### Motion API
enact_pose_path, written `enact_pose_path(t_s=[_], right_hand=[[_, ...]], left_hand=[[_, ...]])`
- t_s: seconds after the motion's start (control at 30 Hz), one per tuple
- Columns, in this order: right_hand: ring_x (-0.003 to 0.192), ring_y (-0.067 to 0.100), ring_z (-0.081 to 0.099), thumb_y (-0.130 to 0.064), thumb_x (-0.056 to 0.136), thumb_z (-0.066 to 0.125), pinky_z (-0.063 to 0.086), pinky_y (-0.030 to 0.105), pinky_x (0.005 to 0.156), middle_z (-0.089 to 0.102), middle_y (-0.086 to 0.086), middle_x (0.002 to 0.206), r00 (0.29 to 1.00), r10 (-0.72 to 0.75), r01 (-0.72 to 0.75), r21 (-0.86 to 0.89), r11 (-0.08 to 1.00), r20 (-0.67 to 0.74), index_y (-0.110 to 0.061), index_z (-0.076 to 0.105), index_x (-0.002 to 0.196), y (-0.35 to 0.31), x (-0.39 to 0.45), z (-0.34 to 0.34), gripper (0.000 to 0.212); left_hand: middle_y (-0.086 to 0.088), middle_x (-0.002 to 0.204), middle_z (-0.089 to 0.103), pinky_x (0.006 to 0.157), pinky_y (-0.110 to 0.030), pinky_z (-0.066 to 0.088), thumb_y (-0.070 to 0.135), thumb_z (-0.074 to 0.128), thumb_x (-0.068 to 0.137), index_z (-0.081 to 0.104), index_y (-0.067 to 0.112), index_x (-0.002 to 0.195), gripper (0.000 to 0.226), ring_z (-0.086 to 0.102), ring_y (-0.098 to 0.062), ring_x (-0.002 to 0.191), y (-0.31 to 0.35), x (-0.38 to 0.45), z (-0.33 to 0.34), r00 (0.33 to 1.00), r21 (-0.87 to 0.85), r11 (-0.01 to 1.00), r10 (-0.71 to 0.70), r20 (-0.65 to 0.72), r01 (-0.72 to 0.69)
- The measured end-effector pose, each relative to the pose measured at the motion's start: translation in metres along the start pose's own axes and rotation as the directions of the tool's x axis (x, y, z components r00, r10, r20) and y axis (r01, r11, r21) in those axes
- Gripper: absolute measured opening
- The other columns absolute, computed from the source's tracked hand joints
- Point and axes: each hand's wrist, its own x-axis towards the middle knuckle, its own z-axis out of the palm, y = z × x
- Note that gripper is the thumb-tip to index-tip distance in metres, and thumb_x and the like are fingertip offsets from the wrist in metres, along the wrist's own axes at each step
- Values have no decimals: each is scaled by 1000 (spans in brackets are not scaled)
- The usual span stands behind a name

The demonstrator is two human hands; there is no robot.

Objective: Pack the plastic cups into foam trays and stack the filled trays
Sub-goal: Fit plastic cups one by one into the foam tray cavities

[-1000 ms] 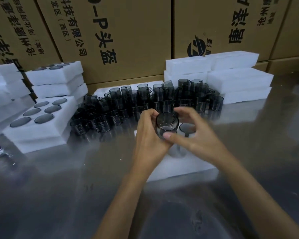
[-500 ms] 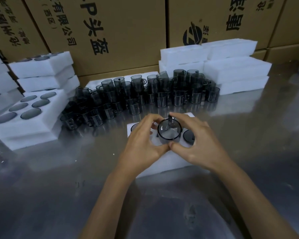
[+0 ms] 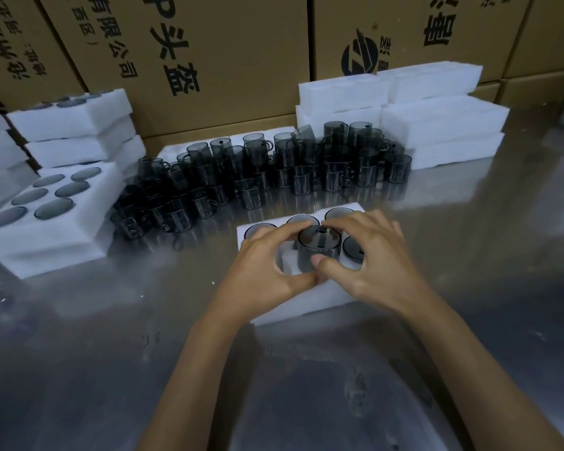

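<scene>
At nine o'clock a filled foam tray (image 3: 88,203) tops a stack of white trays. Toward twelve, loose smoky cups (image 3: 274,170) crowd the metal table (image 3: 111,353). At centre, the left hand (image 3: 264,271) and right hand (image 3: 378,265) both grasp one cup (image 3: 319,247), held upright, partly sunk in the near foam tray (image 3: 306,304). At one o'clock sit stacked foam blocks (image 3: 437,118).

Two bare forearms enter from bottom edge. No sleeves in view. Left hand (image 3: 267,271) and right hand (image 3: 375,262) bare: no gloves, rings, watch or wristband. Short, unpainted nail on right thumb.
</scene>
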Motion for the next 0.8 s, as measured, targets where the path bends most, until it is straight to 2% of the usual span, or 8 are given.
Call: enact_pose_path(t_s=[0.1, 0.17, 0.27, 0.37, 0.43, 0.53, 0.67, 0.8], right_hand=[[111, 6, 42, -62, 86, 39, 21, 27, 83, 62, -19, 114, 999, 19, -18, 31, 999, -29, -32, 68, 123, 2, 0, 0, 56], [112, 7, 42, -51, 90, 45, 19, 26, 82, 63, -20, 112, 998, 21, -22, -11, 1000, -65, -35, 71, 121, 4, 0, 0, 44], [120, 8, 43, -42, 87, 52, 16, 23, 90, 64, -21, 120, 998, 27, -31, -71, 997, -59, -36, 73, 118, 7, -1, 2, 38], [126, 11, 44, -37, 89, 54, 17, 24, 96, 65, -20, 126, 999, 21, -25, -83, 996, -49, -35, 74, 116, 8, -2, 4, 34], [129, 13, 44, -37, 90, 49, 15, 24, 98, 64, -19, 130, 1000, 26, -27, -123, 992, -12, -36, 75, 115, 9, -3, 5, 36], [134, 12, 39, -42, 88, 41, 13, 24, 100, 59, -19, 138, 998, 42, -32, -198, 980, 47, -40, 73, 116, 10, -3, 6, 42], [135, 13, 39, -40, 88, 45, 16, 30, 104, 58, -19, 138, 998, 51, -41, -200, 979, 46, -39, 74, 115, 9, -4, 7, 40], [135, 10, 37, -35, 90, 57, 15, 30, 104, 57, -19, 138, 998, 53, -44, -187, 981, 43, -38, 72, 117, 10, -4, 10, 30]], left_hand=[[20, 123, 61, 96, -7, 36, 34, 76, 85, 60, 45, 130, 49, 48, 8, 122, -1, 0, -4, 999, -156, 987, -31, 33, 36], [13, 125, 63, 101, -9, 38, 29, 65, 95, 64, 35, 130, 36, 51, 4, 121, 0, 1, -4, 999, -211, 976, -48, 12, 49], [15, 128, 61, 115, -28, 33, 27, 61, 97, 66, 31, 129, 32, 46, 1, 128, 1, 0, 0, 999, -129, 991, -36, -30, 32], [23, 139, 54, 122, -37, 18, 28, 62, 97, 62, 36, 130, 34, 31, 1, 141, -4, 1, 0, 1000, -12, 1000, -5, -17, 4], [23, 148, 46, 121, -32, 5, 33, 59, 98, 59, 40, 132, 35, 21, 0, 146, -7, 2, 1, 1000, 105, 994, 3, 4, -3], [22, 155, 35, 110, -21, -4, 40, 55, 99, 57, 45, 133, 35, 9, -1, 149, -11, 3, 5, 999, 235, 972, 16, 32, -23], [23, 157, 30, 111, -21, -9, 46, 55, 97, 57, 50, 130, 33, 5, 1, 149, -16, 4, 6, 999, 247, 969, 12, 34, -20], [24, 157, 28, 112, -24, -10, 47, 56, 96, 57, 51, 129, 33, 3, 0, 149, -18, 6, 6, 999, 229, 973, 2, 40, -11]])
